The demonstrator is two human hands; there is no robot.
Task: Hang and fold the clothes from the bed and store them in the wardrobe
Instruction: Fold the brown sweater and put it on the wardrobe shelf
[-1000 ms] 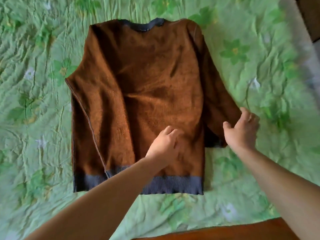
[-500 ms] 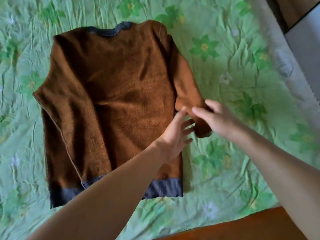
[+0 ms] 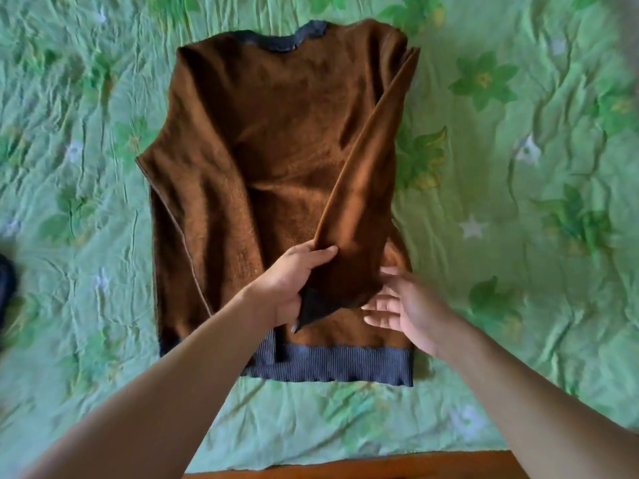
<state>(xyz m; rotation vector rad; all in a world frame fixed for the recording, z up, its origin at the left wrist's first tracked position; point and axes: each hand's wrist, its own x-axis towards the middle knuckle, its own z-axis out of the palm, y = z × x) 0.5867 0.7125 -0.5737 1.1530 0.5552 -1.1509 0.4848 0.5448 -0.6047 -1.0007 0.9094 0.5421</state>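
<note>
Left hand (image 3: 290, 288) grips sleeve (image 3: 359, 188); right hand (image 3: 408, 309) fingers straight

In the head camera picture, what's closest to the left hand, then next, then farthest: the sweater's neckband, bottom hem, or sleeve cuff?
1. sleeve cuff: in the grip of the left hand itself.
2. bottom hem: just below the hand, at the near end of the sweater.
3. neckband: at the far top end.

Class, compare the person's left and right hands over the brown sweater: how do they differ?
The left hand grips the sleeve near its dark cuff; the right hand holds nothing. The left hand is curled round fabric; the right hand's fingers are straight and spread. Both are over the sweater, near its hem.
</note>
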